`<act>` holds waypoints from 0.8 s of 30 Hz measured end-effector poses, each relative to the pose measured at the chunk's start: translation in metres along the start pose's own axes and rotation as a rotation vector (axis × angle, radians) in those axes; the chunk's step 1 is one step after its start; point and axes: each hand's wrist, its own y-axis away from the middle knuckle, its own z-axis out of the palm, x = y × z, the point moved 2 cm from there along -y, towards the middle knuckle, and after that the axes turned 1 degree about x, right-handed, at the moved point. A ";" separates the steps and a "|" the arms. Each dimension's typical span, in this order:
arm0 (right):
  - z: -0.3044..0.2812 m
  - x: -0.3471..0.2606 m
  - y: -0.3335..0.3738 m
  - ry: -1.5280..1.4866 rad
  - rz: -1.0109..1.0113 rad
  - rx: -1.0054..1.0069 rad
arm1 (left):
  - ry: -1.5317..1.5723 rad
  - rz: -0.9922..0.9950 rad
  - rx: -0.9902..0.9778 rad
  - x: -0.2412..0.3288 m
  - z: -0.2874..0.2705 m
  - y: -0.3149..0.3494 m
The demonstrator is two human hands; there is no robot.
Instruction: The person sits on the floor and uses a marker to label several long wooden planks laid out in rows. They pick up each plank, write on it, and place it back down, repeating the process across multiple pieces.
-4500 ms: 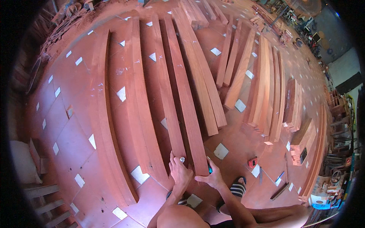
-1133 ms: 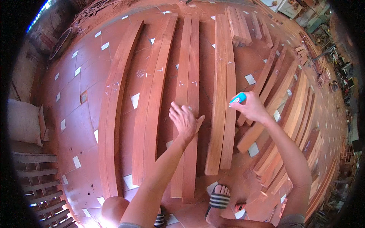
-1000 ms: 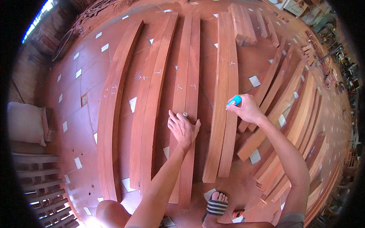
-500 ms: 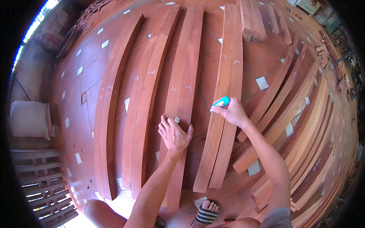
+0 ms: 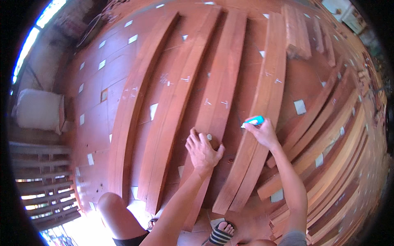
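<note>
My right hand [image 5: 264,134] pinches a turquoise correction pen [image 5: 255,120], its white tip pointing left over the edge of a pair of reddish-brown wooden beams [image 5: 271,88]. My left hand [image 5: 204,153] rests on the neighbouring pair of beams [image 5: 217,106], thumb out to the right. A small white cap [image 5: 209,137] shows between its curled fingers. Short white marks [image 5: 224,105] lie across the beams. Two more pairs stand to the left, one nearer [image 5: 172,110] and one at the outer left [image 5: 133,110], with similar marks.
Many lighter planks [image 5: 328,168] lie on the right, with short blocks [image 5: 297,37] at the far right. A white sack [image 5: 40,110] and slatted wood [image 5: 45,164] are on the left. My sandalled foot [image 5: 221,233] is by the beam ends.
The whole view has shifted, so the beams and both hands appear farther right and slightly lower. The left hand stays on its beam; the right still grips the correction pen above the neighbouring pair.
</note>
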 end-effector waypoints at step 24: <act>-0.001 -0.004 0.004 0.080 0.067 0.009 | 0.110 0.006 0.004 -0.008 -0.002 0.002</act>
